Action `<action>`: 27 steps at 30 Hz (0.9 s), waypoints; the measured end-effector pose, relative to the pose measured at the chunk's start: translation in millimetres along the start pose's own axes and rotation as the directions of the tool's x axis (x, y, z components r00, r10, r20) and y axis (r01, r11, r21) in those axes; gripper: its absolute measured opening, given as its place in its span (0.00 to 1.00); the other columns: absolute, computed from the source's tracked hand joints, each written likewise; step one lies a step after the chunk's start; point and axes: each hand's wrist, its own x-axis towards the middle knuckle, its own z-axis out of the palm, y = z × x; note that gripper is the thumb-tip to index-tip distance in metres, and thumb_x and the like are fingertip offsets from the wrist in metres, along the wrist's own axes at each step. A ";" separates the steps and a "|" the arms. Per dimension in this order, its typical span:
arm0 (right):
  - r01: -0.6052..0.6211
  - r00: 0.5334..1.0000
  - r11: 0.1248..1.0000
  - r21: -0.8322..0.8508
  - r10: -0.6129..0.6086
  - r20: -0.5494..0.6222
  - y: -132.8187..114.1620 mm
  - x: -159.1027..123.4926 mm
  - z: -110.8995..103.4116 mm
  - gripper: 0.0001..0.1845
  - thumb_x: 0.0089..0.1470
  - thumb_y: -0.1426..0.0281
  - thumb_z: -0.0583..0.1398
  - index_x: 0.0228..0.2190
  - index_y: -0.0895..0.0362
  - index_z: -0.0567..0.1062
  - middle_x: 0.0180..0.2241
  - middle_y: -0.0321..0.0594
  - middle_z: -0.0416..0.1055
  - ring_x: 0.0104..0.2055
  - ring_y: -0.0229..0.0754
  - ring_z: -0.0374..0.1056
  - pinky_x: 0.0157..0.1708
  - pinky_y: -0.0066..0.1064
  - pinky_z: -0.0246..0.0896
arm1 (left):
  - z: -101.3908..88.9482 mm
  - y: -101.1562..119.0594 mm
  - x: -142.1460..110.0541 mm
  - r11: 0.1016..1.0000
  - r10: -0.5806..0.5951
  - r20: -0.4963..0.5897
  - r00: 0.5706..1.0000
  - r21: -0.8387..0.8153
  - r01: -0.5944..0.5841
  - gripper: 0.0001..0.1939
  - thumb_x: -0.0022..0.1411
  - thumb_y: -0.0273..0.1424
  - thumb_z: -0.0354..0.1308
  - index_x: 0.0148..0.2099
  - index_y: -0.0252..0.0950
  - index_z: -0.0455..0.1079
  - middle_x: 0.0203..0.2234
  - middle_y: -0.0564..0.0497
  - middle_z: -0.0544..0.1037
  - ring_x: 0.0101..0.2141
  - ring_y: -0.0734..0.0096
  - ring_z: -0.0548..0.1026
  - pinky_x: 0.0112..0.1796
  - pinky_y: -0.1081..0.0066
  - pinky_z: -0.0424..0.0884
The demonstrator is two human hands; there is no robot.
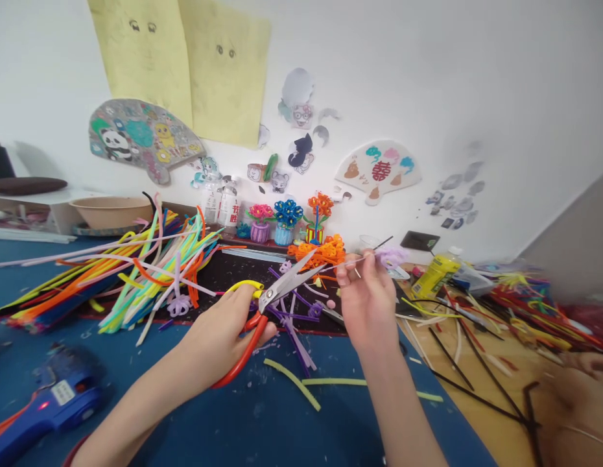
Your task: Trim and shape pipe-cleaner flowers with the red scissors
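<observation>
My left hand (233,331) grips a pair of scissors (282,283) with red and yellow handles. Their blades stand apart and point up to the right, towards my other hand. Between the fingertips of my right hand (368,298) is the thin stem of a lilac pipe-cleaner flower (391,257), whose fluffy loops show beyond the fingers. The blade tips end a little left of those fingers, near the stem; I cannot tell whether they touch it. Behind the blades lie a bundle of orange pipe-cleaner loops (325,250) and several purple pipe-cleaner pieces (294,324).
Piled pipe cleaners (150,272) fill the left side. A blue glue gun (58,395) with a red light lies front left. Small potted pipe-cleaner flowers (288,224) line the wall. At right are a yellow bottle (435,275) and another person's hand (586,395). Green strips (294,383) lie in front.
</observation>
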 end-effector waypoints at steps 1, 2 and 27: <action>-0.002 1.000 1.000 0.000 0.002 0.005 -0.1 -0.1 -0.1 0.09 0.49 0.69 0.66 0.30 0.56 0.70 0.25 0.32 0.68 0.26 0.32 0.64 0.26 0.24 0.60 | -0.2 0.9 -0.1 1.000 -0.016 -0.009 1.000 0.017 0.017 0.12 0.57 0.43 0.47 0.33 0.41 0.53 0.25 0.54 0.69 0.23 0.69 0.67 0.26 0.72 0.59; -0.004 1.000 1.000 -0.003 0.004 0.011 -0.2 -0.3 -0.1 0.09 0.50 0.69 0.65 0.30 0.56 0.69 0.25 0.31 0.68 0.26 0.32 0.64 0.27 0.24 0.60 | -0.8 1.9 0.0 0.998 -0.042 -0.016 0.999 0.036 0.043 0.12 0.56 0.44 0.47 0.32 0.41 0.53 0.25 0.54 0.69 0.23 0.69 0.67 0.26 0.72 0.59; -0.019 0.994 1.000 0.020 0.016 0.110 -1.3 -4.0 2.8 0.08 0.52 0.67 0.63 0.30 0.54 0.68 0.24 0.30 0.64 0.28 0.33 0.62 0.29 0.24 0.61 | -6.9 6.4 -1.3 0.991 -0.037 -0.018 0.999 0.129 0.039 0.14 0.55 0.46 0.55 0.29 0.41 0.61 0.18 0.58 0.68 0.21 0.71 0.69 0.23 0.75 0.52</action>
